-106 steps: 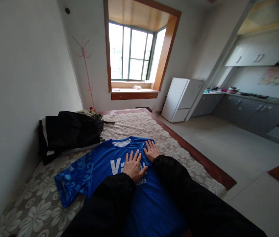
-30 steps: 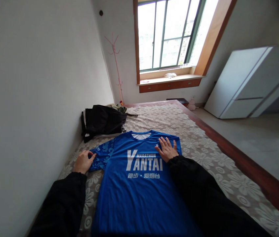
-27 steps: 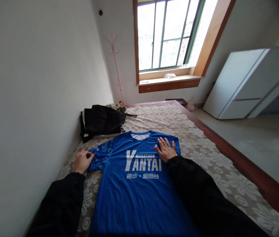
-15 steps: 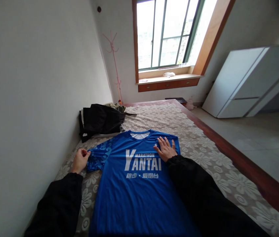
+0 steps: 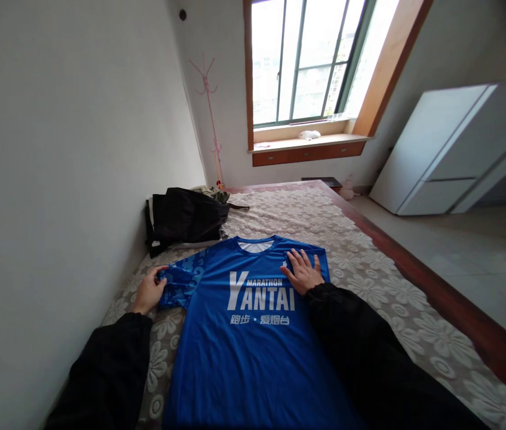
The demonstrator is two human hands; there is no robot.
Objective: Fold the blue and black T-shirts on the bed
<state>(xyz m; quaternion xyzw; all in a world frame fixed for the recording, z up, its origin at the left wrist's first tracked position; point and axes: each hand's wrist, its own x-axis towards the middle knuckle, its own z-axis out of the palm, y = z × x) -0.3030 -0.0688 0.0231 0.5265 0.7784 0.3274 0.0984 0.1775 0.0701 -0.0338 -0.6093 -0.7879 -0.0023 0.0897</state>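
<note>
A blue short-sleeved T-shirt [image 5: 253,358] lies front side up, with white lettering across the chest and a patterned left-hand sleeve. At that sleeve's outer edge, my left hand [image 5: 149,291] has its fingers closed on the cloth, thumb and forefinger at the hem. My right hand [image 5: 304,272] rests flat on the shirt's upper chest near the other sleeve, fingers spread. The shirt's lower part runs out of view at the bottom, and my right forearm covers some of its side.
The shirt lies on a bed with a floral cover [image 5: 288,209]. A pile of dark clothes [image 5: 190,215] sits by the wall at left. Beyond are a pink coat stand [image 5: 210,101], a window [image 5: 306,65] and a white fridge [image 5: 432,149] on the right.
My left hand has shifted its fingers slightly at the sleeve edge, the forefinger now reaching further up. My right hand stays flat on the chest. The view has moved a little.
</note>
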